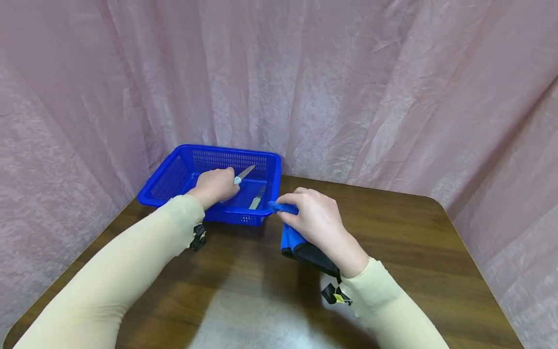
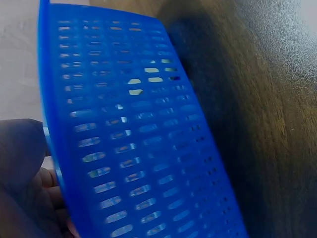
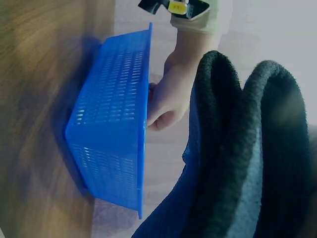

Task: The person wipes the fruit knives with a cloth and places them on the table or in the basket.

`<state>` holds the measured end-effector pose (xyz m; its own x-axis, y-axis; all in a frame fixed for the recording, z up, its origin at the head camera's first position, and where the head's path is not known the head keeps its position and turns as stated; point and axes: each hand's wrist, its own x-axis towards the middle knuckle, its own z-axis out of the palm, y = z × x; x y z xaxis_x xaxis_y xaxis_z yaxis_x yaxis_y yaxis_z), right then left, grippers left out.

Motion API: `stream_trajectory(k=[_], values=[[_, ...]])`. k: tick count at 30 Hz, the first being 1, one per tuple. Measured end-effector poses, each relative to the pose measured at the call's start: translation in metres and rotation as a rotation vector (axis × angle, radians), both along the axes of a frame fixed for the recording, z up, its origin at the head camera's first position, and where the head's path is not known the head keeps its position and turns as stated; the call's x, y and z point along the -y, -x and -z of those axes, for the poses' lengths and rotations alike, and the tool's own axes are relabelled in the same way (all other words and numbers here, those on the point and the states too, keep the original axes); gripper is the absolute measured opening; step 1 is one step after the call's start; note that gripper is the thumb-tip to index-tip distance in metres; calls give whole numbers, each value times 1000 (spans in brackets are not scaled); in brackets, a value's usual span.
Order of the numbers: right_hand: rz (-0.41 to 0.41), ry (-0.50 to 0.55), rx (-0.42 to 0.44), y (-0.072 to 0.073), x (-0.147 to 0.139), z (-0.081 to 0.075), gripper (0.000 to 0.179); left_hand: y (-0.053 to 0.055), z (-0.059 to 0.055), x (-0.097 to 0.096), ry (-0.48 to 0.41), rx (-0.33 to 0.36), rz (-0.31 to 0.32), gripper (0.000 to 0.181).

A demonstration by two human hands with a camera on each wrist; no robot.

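In the head view my left hand (image 1: 216, 185) reaches into the blue plastic basket (image 1: 231, 150) and grips a knife (image 1: 245, 173) by its pale handle, blade angled up to the right. A second knife (image 1: 256, 199) with a pale handle lies on the basket floor, to the right of that hand. My right hand (image 1: 316, 215) pinches a folded blue cloth (image 1: 293, 237) with black edging, just outside the basket's front right corner. The cloth (image 3: 223, 163) hangs large in the right wrist view, and the basket wall (image 2: 148, 129) covers most of the left wrist view.
The basket stands at the back left of a brown wooden table (image 1: 392, 228). Behind and on both sides hangs a pink curtain (image 1: 327, 87), close to the table's back edge.
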<state>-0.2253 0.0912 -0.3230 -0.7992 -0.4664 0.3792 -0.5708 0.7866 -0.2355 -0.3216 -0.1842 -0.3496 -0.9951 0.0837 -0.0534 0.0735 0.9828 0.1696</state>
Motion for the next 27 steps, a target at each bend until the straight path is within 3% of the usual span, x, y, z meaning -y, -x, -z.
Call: stream_trajectory(k=[10,18,27], values=[[17,13,1,-1,-4,2,19,14,10,-2,2,78,-12,22],[18,20,-5,-3,-8,5,18,18,18,-2,10,169,-26,26],[26,25,12,-6,-15,8,20,22,25,-7,49,193,-12,20]])
